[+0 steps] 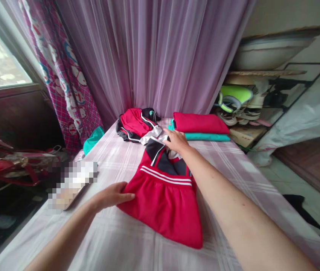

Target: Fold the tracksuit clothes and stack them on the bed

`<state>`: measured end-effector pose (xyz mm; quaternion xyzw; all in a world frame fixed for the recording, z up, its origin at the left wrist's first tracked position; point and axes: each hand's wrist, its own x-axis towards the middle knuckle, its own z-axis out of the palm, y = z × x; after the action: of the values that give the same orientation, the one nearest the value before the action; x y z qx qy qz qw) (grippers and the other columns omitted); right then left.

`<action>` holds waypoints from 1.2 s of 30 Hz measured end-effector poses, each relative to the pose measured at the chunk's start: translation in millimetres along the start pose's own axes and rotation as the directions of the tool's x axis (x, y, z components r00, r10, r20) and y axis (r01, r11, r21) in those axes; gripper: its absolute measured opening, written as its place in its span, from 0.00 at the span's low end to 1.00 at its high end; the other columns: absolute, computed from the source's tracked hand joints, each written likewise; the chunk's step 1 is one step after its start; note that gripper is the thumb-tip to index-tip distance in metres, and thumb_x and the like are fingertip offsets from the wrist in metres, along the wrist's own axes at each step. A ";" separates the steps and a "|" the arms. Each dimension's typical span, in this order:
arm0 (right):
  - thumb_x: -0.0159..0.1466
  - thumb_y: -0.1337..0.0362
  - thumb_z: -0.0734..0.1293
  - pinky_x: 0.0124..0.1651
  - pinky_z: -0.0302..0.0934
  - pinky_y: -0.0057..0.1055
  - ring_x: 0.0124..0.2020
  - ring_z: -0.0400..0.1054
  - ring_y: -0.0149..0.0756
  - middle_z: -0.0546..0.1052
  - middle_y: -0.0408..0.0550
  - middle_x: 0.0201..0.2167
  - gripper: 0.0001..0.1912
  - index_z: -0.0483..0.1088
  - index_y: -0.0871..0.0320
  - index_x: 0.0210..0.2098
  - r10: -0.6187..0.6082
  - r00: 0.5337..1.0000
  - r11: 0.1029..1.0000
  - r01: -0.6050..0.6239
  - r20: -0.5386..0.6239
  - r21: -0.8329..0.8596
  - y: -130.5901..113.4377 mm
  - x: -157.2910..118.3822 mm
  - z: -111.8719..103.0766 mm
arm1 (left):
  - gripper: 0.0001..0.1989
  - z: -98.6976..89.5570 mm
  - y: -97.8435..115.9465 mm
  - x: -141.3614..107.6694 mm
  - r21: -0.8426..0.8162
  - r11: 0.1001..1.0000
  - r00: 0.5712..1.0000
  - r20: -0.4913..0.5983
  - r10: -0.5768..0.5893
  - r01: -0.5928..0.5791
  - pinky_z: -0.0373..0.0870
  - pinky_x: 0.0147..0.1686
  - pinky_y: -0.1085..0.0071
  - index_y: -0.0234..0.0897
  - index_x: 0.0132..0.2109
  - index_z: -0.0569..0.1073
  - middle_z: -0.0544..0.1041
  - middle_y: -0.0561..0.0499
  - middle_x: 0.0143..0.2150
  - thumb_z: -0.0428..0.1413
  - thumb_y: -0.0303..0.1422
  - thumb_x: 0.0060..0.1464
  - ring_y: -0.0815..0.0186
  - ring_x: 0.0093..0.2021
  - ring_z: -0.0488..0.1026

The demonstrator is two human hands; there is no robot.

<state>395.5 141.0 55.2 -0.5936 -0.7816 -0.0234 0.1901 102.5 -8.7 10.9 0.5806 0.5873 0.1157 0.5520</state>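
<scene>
A red and black garment (162,210) with white-striped ribbing lies partly folded on a checked bed sheet (115,241). At its left edge, my left hand (113,196) is closed on the cloth, thumb on top and the other fingers partly hidden. My right hand (177,141) reaches over the garment's far end, beside its black part with white trim. Its thumb and forefinger are apart, and my forearm covers part of the garment's right side. Just beyond lies a crumpled red and black garment pile (134,124) with white piping.
Folded red cloth (199,123) rests on folded green cloth (208,136) at the far right. A blurred-out object (73,186) lies near the left edge. Purple curtains (160,56) hang behind. To the right stands a rack with shoes (247,114) and a large basin (273,52).
</scene>
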 end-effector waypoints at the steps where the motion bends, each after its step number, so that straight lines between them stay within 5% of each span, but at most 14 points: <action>1: 0.64 0.61 0.67 0.60 0.57 0.40 0.60 0.65 0.46 0.72 0.55 0.60 0.29 0.63 0.57 0.64 -0.009 1.000 0.999 0.008 0.029 0.034 -6.9 -1.8 4.1 | 0.32 -0.2 -7.9 -6.5 0.036 0.999 1.000 -0.017 -0.006 0.007 0.71 0.33 0.69 0.35 0.44 0.76 0.81 0.49 0.36 0.62 0.57 0.40 0.58 0.38 0.76; 4: 0.65 0.65 0.64 0.60 0.59 0.36 0.60 0.66 0.42 0.73 0.51 0.59 0.23 0.69 0.56 0.59 0.003 0.997 0.991 -0.013 0.074 0.134 -6.4 -32.2 9.2 | 0.35 -2.5 -16.9 -8.4 0.102 0.995 0.998 -0.064 0.009 -0.003 0.68 0.29 0.71 0.34 0.46 0.74 0.79 0.49 0.34 0.56 0.61 0.44 0.60 0.35 0.75; 9: 0.65 0.71 0.59 0.57 0.65 0.37 0.51 0.73 0.38 0.81 0.48 0.48 0.19 0.76 0.54 0.49 -0.040 0.999 0.974 0.047 -0.035 0.222 27.4 -143.5 7.0 | 0.37 -6.5 -12.5 15.6 0.182 0.975 0.969 -0.185 0.163 -0.129 0.73 0.32 0.67 0.38 0.61 0.67 0.81 0.45 0.43 0.53 0.55 0.51 0.58 0.38 0.77; 12: 0.68 0.66 0.58 0.60 0.64 0.41 0.56 0.71 0.39 0.80 0.48 0.50 0.18 0.76 0.53 0.51 -0.160 0.986 0.954 0.169 -0.057 0.250 39.5 -207.7 11.9 | 0.27 -6.7 -16.6 27.2 0.333 0.874 0.884 -0.185 0.428 -0.354 0.75 0.44 0.63 0.42 0.59 0.71 0.77 0.44 0.56 0.51 0.47 0.55 0.56 0.48 0.77; 15: 0.69 0.65 0.57 0.61 0.65 0.42 0.59 0.69 0.39 0.76 0.50 0.56 0.21 0.72 0.53 0.57 -0.193 0.981 0.955 0.193 -0.021 0.225 42.7 -243.9 21.8 | 0.21 -7.2 -21.8 31.2 0.475 0.712 0.796 -0.041 0.604 -0.516 0.72 0.54 0.62 0.43 0.52 0.78 0.71 0.47 0.64 0.45 0.39 0.61 0.56 0.59 0.72; 19: 0.68 0.73 0.52 0.61 0.65 0.44 0.62 0.65 0.38 0.71 0.51 0.62 0.28 0.63 0.54 0.65 -0.220 0.974 0.971 0.214 0.046 0.110 43.5 -256.8 29.2 | 0.22 -12.5 -22.2 25.2 0.692 0.504 0.785 0.147 0.602 -0.517 0.68 0.59 0.58 0.49 0.53 0.78 0.69 0.51 0.66 0.47 0.26 0.60 0.54 0.65 0.66; 24: 0.62 0.77 0.56 0.65 0.58 0.48 0.67 0.57 0.41 0.65 0.51 0.66 0.39 0.51 0.51 0.71 -0.347 0.934 0.938 0.347 0.081 0.011 41.1 -269.0 10.9 | 0.34 -25.9 -21.3 8.7 0.897 0.144 0.786 0.277 0.553 -0.418 0.61 0.63 0.50 0.56 0.66 0.64 0.51 0.48 0.75 0.52 0.20 0.57 0.51 0.72 0.50; 31: 0.57 0.61 0.70 0.66 0.54 0.50 0.70 0.51 0.48 0.58 0.55 0.70 0.44 0.52 0.52 0.70 -0.402 0.901 0.913 0.407 0.164 0.005 26.7 -292.6 -11.4 | 0.35 -38.4 -37.2 -1.1 0.861 0.091 0.737 0.368 0.567 -0.500 0.60 0.63 0.47 0.55 0.69 0.58 0.53 0.42 0.74 0.60 0.36 0.58 0.48 0.72 0.50; 36: 0.58 0.51 0.72 0.67 0.52 0.51 0.69 0.54 0.49 0.63 0.60 0.67 0.48 0.49 0.59 0.71 -0.412 0.909 0.911 0.412 0.068 0.003 19.5 -296.2 -1.0 | 0.35 -38.4 -46.2 -0.3 0.849 0.117 0.724 0.359 0.589 -0.516 0.59 0.64 0.47 0.56 0.69 0.57 0.51 0.43 0.74 0.60 0.38 0.58 0.47 0.72 0.51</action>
<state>480.0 -125.8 -43.8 -0.4170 -0.8949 -0.0477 0.1512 46.8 -3.4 -10.9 0.9515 0.3058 -0.0145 0.0296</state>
